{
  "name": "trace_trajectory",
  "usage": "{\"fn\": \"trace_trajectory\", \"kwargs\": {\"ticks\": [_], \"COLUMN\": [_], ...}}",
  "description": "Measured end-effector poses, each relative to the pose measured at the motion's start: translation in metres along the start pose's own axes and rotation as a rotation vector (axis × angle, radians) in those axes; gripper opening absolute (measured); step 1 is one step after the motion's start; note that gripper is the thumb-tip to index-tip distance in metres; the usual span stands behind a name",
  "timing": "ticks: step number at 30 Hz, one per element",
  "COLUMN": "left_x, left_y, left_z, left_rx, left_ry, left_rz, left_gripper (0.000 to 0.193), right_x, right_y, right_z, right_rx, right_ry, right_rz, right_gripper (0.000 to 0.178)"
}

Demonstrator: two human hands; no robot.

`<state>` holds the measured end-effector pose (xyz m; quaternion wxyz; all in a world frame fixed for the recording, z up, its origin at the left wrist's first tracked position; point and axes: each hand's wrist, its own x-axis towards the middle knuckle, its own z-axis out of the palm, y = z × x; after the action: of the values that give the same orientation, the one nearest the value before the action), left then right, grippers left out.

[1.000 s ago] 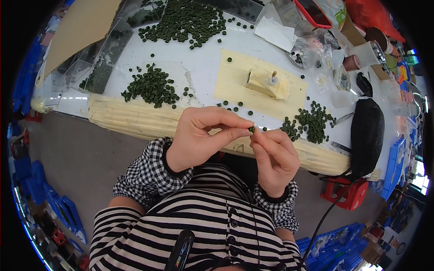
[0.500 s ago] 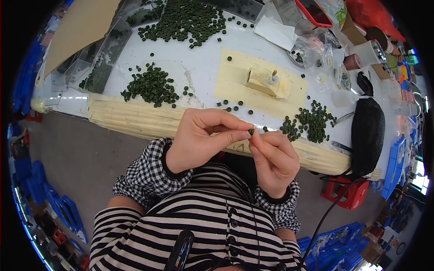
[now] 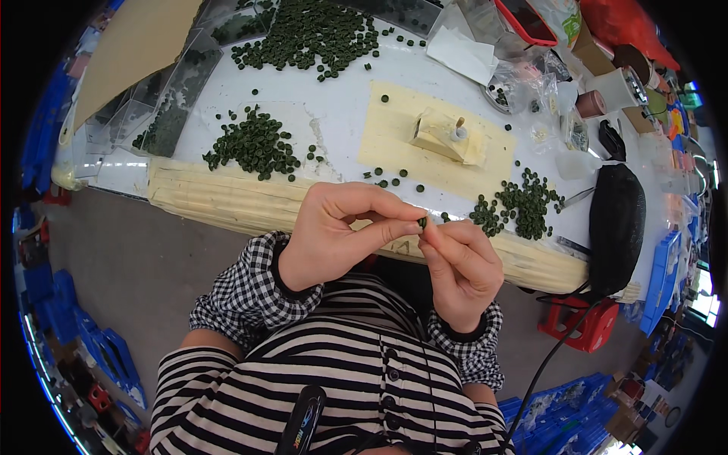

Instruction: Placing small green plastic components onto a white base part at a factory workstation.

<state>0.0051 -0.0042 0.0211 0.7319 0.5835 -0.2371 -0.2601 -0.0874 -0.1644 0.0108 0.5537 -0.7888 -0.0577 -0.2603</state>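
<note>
Just over the table's near edge, my left hand (image 3: 334,233) and my right hand (image 3: 464,269) meet fingertip to fingertip. Between them is a small dark green round piece (image 3: 422,222), pinched by the thumb and forefinger of my left hand. My right thumb and fingers are closed against its other side; fingertips hide most of it. Similar green pieces lie in a pile (image 3: 254,145) beyond my left hand and in a smaller pile (image 3: 523,206) beyond my right hand. A few loose ones (image 3: 395,182) lie just past my fingers.
A tape-covered block with a short peg (image 3: 453,136) stands on a yellow patch. A large heap of green pieces (image 3: 311,34) lies at the back, beside clear trays (image 3: 178,102). At right are a black padded object (image 3: 618,227), spools (image 3: 616,92) and plastic bags. Tape pads the table edge (image 3: 220,199).
The green piece has turned slightly between my fingertips. Both hands stay almost in the same place.
</note>
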Motion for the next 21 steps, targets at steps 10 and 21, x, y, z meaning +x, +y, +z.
{"fn": "trace_trajectory", "kwargs": {"ticks": [10,21], "left_x": [-0.0016,-0.0020], "left_y": [-0.0010,-0.0009], "left_z": [0.0003,-0.0043], "left_rx": [-0.065,0.013], "left_ry": [-0.004,-0.020], "left_rz": [-0.043,-0.032], "left_gripper": [0.015,0.015], "right_x": [0.0031,-0.0034], "right_y": [-0.0052,-0.0059], "right_z": [-0.0045,-0.0008], "right_rx": [-0.044,-0.035], "right_ry": [-0.051,-0.031], "right_rz": [-0.029,0.049], "right_gripper": [0.031,0.028]}}
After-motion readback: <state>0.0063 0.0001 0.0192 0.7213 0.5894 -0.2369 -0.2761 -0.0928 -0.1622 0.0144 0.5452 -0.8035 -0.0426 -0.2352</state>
